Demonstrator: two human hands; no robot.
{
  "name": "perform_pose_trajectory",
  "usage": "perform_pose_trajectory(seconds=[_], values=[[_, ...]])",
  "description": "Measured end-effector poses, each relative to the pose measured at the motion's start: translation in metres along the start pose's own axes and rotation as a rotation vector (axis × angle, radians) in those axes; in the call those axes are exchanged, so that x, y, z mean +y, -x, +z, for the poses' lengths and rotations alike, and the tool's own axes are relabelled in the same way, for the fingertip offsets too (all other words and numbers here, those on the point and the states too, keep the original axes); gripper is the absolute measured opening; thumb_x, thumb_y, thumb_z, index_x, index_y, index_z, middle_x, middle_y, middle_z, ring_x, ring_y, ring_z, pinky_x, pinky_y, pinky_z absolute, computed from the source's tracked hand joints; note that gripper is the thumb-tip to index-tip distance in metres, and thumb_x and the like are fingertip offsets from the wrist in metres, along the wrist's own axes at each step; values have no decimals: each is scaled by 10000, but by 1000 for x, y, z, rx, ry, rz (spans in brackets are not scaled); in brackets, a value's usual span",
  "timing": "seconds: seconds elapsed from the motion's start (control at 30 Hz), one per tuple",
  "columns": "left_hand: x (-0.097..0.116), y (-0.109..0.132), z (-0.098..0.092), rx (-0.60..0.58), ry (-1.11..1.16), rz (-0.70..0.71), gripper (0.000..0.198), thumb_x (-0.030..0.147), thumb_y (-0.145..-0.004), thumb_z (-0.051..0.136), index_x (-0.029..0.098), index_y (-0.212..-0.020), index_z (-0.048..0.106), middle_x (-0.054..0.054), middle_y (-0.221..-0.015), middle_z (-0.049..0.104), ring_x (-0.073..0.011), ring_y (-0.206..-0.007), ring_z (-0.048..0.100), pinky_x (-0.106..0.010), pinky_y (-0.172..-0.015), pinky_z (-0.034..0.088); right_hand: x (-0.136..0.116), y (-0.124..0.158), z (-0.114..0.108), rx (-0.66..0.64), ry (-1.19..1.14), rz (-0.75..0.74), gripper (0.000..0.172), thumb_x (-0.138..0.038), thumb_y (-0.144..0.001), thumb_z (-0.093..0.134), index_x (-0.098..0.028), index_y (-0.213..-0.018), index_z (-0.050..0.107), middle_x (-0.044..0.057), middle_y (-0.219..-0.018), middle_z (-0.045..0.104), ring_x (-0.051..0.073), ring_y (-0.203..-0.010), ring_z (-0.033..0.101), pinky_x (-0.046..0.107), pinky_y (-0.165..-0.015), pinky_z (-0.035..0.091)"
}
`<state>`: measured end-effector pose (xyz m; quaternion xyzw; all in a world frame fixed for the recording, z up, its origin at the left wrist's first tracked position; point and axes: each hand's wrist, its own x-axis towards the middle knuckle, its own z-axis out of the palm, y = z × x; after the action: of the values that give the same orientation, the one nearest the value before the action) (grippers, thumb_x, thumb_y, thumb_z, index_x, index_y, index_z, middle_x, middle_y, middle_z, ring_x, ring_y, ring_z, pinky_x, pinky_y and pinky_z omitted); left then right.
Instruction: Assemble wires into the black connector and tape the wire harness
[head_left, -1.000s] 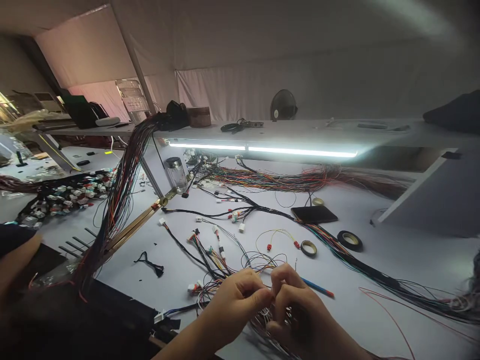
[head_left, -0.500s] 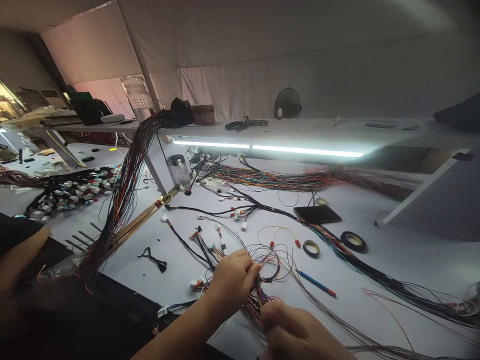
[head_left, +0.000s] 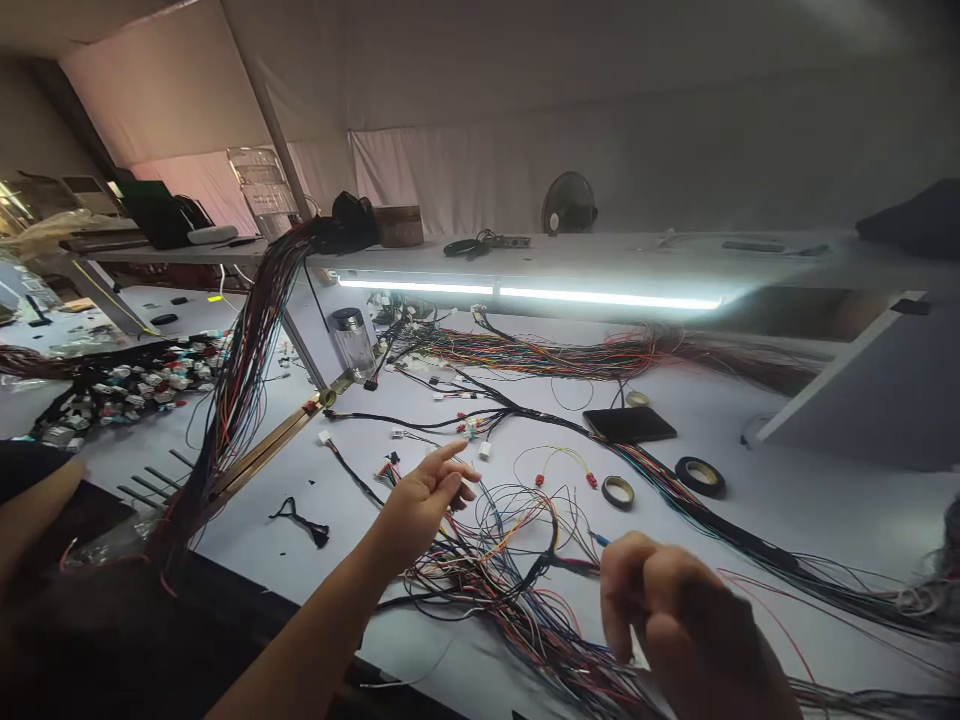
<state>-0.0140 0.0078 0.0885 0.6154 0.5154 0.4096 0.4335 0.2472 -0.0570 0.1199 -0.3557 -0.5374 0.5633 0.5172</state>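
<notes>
Red, black and white wires (head_left: 480, 588) lie tangled on the table (head_left: 420, 660), the left hand (head_left: 427, 492) hovering at their left, fingers loosely parted and visibly empty, the right hand (head_left: 671, 605) curled, blurred, at their right, its grasp impossible to tell.

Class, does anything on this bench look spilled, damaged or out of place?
Nothing looks spilled or plainly damaged. The loose wires beside the left hand stand out: they cross in a tangle, while the black harness farther back runs bundled.
</notes>
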Motion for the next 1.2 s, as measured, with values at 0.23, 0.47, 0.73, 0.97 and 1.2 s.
perform_pose_trajectory(seconds=[0.23,0.47,0.73,0.97,1.2], values=[[33,18,43,-317,-93,-13,429,329,-805,662,239,-1221,610,-77,-1129,644,-211,-949,588,-347,-865,456,-10,-43,2,164,-215,67,293,-499,-804,657,-265,-721,501,38,-836,562,175,-619,488,340,-559,441],[49,21,58,-482,-132,17,234,117,-778,547,211,-931,696,-12,-852,624,-150,-740,550,-253,-694,430,1,-76,8,109,-239,96,244,-344,-780,740,-213,-940,611,51,-949,671,108,-554,526,277,-529,422],[26,32,57,-306,324,-263,255,160,-747,620,187,-984,710,-47,-944,649,-179,-877,576,-284,-791,427,57,-101,-6,206,-325,230,314,-374,-750,769,-161,-918,611,12,-852,625,65,-553,473,216,-506,361],[19,47,59,-484,542,-474,404,459,-841,617,124,-1060,672,-45,-755,633,-108,-605,558,-235,-589,443,61,-77,9,23,-259,293,412,-416,-807,710,-242,-1161,591,-14,-877,518,102,-680,515,245,-620,456],[10,62,52,-514,591,-590,457,491,-881,558,228,-1241,456,10,-716,620,-88,-500,556,-162,-455,367,46,-28,14,-367,134,384,507,-468,-901,545,-248,-1348,453,56,-1015,614,193,-839,606,333,-763,484]])
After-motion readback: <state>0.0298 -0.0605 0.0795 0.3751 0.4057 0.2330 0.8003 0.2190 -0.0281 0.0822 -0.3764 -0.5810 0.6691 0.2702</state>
